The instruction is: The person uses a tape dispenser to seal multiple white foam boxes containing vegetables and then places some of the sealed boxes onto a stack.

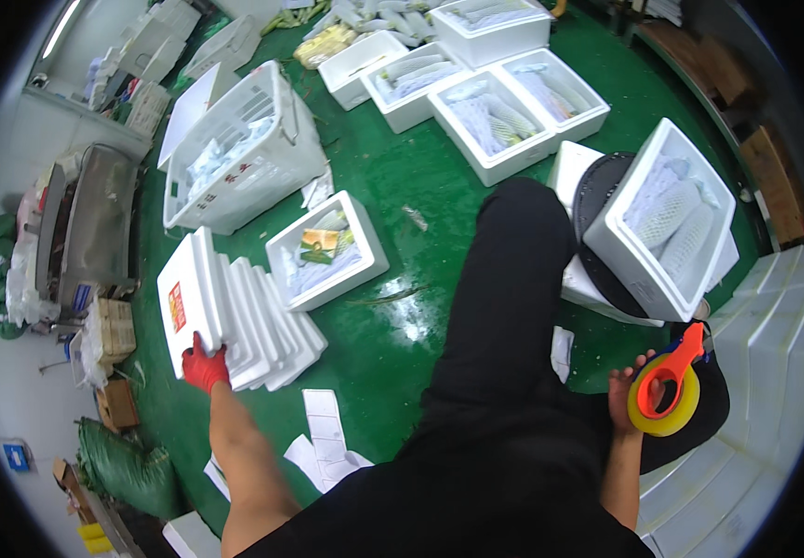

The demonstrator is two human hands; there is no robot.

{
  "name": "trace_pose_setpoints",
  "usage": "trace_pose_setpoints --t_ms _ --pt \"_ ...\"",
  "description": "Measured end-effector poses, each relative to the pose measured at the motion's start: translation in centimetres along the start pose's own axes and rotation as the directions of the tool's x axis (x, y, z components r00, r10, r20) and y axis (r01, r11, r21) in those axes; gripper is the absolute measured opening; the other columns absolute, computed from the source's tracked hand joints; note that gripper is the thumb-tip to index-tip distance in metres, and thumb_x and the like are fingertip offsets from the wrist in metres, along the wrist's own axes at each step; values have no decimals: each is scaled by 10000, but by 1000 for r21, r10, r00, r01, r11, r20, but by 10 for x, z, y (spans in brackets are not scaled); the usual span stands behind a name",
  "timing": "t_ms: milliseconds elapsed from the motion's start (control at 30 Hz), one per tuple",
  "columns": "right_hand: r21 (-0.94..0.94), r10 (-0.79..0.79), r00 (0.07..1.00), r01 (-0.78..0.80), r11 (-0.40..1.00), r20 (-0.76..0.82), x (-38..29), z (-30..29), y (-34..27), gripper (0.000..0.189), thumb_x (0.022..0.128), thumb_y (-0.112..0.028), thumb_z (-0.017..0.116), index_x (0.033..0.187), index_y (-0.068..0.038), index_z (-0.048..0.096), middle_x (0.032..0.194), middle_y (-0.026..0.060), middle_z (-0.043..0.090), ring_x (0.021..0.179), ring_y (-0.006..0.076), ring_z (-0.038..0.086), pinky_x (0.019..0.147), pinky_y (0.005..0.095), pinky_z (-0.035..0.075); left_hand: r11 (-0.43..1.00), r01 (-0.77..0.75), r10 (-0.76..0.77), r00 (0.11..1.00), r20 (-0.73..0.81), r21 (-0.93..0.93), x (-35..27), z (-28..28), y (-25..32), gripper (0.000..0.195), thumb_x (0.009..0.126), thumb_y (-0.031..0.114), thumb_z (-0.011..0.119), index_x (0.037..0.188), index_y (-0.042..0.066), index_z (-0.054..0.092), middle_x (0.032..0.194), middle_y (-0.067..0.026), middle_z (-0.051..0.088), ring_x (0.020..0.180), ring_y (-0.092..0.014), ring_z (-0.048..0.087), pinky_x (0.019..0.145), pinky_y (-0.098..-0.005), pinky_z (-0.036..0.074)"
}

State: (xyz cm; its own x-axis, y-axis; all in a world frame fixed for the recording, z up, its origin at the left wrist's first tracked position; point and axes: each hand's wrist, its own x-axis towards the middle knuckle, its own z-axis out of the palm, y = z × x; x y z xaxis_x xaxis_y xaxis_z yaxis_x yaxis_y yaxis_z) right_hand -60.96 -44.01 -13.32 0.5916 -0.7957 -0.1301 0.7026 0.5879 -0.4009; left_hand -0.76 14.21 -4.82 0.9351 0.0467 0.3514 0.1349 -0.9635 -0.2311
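My left hand [206,365], in a red glove, grips the lower edge of the front white foam lid [185,293]. This lid bears a red and yellow label and leans against a row of more foam lids [252,321]. Bare, my right hand [626,394] holds an orange tape dispenser [684,356] with a roll of clear yellowish tape [686,408]. Just beyond it, an open foam box [625,258] sits tilted on a round black seat [586,230]. Net-sleeved, pale green produce [667,216] and ice packs lie inside the box.
Beyond the lids stands an open foam box [367,244] with a printed packet on top. A large white plastic crate [255,188] holds ice packs. Several filled foam boxes [492,167] stand farther off. Paper sheets [325,432] lie on the green floor. White foam boxes [757,363] are stacked at right.
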Motion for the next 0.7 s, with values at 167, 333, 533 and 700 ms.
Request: trace_pose_setpoints --t_ms 167,333,533,700 --pt "-11 -75 997 75 997 -34 -13 1 -14 537 932 -215 678 1424 -86 507 1283 96 669 1069 277 665 1022 505 444 929 -284 112 827 -551 -237 5 -60 58 482 883 228 729 1332 80 636 1405 -148 587 1168 -376 600 1067 -523 428" --pt "74 -147 987 152 986 -65 19 1 -29 507 878 -248 716 1351 -116 590 1222 63 691 1053 241 657 969 458 455 201 -627 45 774 -632 -753 -61 -221 209 498 887 -42 660 1371 -89 550 1410 -224 573 1186 -357 627 1023 -446 534" --pt "30 -471 871 480 877 -142 39 -44 -86 473 940 -368 633 1362 -159 591 1328 25 652 1283 221 549 1059 437 362 -516 -798 522 -3 -853 -313 -283 -363 516 576 675 133 865 1222 107 687 1305 -205 643 1194 -405 628 1045 -541 465" --pt "28 -452 799 503 864 -396 80 -68 -100 469 1016 -369 544 1410 -114 543 1411 80 614 1386 215 507 1131 476 331 -814 -442 543 -355 -761 -376 -385 -360 622 547 683 223 910 1167 60 714 1133 -180 711 1043 -373 682 870 -480 551"
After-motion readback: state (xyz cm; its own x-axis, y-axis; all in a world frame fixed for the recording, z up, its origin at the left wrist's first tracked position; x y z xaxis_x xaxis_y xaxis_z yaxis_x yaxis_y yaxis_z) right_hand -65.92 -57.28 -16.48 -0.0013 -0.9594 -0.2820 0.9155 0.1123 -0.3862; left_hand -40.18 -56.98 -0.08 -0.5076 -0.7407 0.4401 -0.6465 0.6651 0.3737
